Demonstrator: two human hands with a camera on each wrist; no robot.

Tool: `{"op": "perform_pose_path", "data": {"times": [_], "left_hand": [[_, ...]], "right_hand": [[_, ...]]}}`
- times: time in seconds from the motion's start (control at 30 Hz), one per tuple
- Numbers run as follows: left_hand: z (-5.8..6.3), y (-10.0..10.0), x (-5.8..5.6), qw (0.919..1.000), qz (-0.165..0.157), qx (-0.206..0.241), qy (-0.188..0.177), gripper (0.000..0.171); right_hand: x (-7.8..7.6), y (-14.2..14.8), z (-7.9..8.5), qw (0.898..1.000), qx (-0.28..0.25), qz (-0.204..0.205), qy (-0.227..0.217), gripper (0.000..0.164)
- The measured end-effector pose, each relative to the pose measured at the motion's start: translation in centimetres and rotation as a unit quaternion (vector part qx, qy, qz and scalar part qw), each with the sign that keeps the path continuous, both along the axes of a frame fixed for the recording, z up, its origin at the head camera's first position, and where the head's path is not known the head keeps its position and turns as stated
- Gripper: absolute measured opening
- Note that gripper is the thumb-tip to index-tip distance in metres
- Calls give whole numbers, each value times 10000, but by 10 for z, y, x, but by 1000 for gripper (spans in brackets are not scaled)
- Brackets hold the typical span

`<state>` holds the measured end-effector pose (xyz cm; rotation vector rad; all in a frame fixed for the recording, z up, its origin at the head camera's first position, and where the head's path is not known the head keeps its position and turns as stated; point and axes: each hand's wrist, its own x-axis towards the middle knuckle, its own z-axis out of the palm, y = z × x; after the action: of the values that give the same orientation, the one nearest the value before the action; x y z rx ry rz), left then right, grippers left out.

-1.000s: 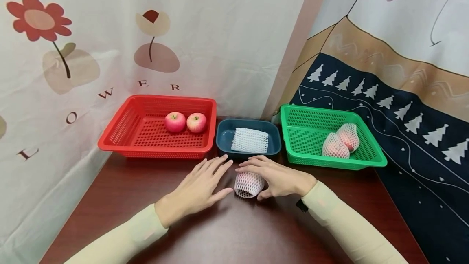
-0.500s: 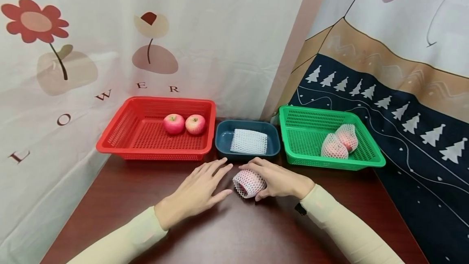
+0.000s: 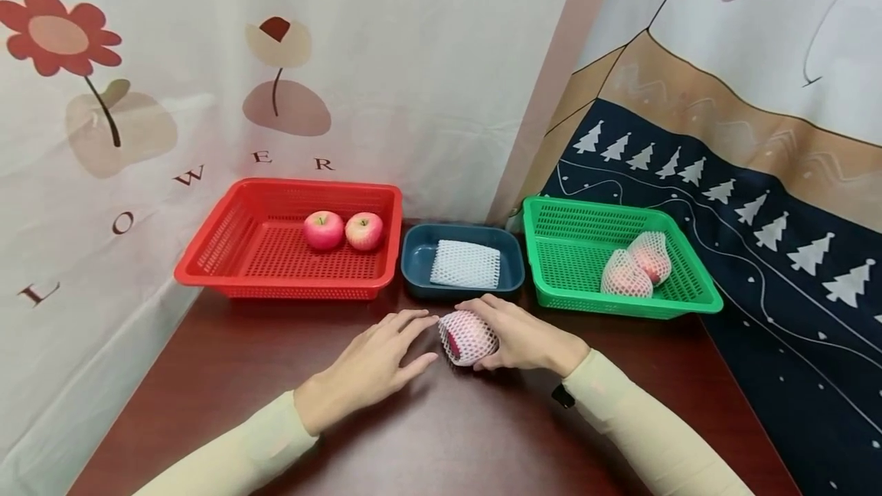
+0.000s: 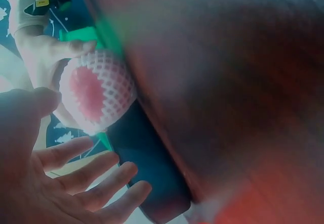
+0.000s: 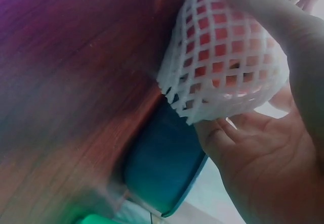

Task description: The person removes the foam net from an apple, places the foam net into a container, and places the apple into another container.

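An apple in a white foam net sleeve (image 3: pixel 472 338) is at the middle of the table, its bare red end facing left. My right hand (image 3: pixel 527 334) grips it from the right, thumb on the near side and fingers over the far side, as the right wrist view (image 5: pixel 253 148) also shows. My left hand (image 3: pixel 368 362) is to the left of the apple, fingers spread and fairly straight, holding nothing. In the left wrist view the netted apple (image 4: pixel 98 92) lies beyond the left fingers. Whether the left fingertips touch the net is hard to tell.
A red basket (image 3: pixel 289 289) with two bare apples (image 3: pixel 324 230) stands back left. Behind the hands is a dark blue tray (image 3: pixel 413 282) holding flat white foam nets (image 3: pixel 465 265). The green basket (image 3: pixel 565 298) at back right contains two netted apples (image 3: pixel 627 274). A patterned curtain (image 3: pixel 427 60) hangs behind.
The netted apple has turned in my right hand, so its open red end shows more toward the left. My right fingers have closed further round it; the left hand has barely moved.
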<state>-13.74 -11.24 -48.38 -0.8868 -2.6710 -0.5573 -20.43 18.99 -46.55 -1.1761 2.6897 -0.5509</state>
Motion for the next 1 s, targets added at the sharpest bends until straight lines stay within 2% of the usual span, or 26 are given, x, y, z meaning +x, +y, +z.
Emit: {"op": "perform_pose_path", "data": {"times": [0.2, 0.53, 1.0], "left_hand": [[-2, 4, -2, 9995, -68, 309, 31, 50], [1, 11, -2, 9979, -146, 585, 218, 37], [6, 18, -7, 9920, -312, 1083, 564, 39]], "right_hand": [[0, 1, -1, 9998, -94, -152, 92, 89], [1, 0, 4, 9986, -327, -272, 310, 88], [5, -6, 11, 9972, -545, -345, 366, 89]]}}
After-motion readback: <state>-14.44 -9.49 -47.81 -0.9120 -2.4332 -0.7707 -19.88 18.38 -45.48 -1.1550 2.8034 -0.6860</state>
